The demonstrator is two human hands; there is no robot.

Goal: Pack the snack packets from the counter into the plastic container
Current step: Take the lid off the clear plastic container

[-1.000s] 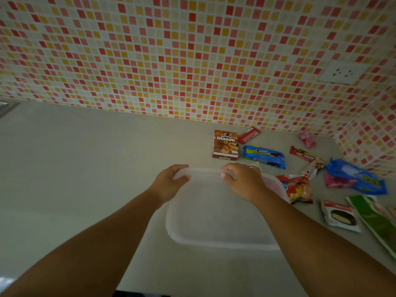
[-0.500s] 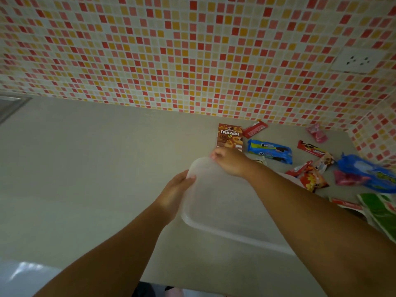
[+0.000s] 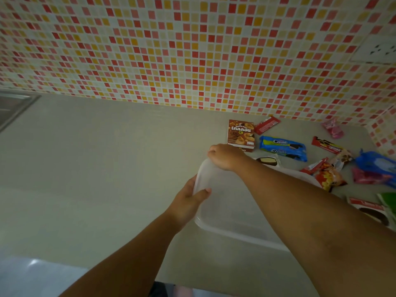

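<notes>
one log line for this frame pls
left hand: holds container edge | right hand: grips far corner | lid: on | snacks: on counter

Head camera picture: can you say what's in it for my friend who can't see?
Two hands grip a lidded clear plastic container on a grey counter: left hand at its side, right hand at its far corner. Snack packets lie scattered to the right.

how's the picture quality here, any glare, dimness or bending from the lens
Head view: dim and warm-toned, so the counter looks grey-green; the wall tiles bow and stretch toward the edges from the wide lens; a bright glare patch sits at the bottom left corner; the clear plastic container shows faintly against the counter; the brown snack box print stays readable, so focus is fair.
</notes>
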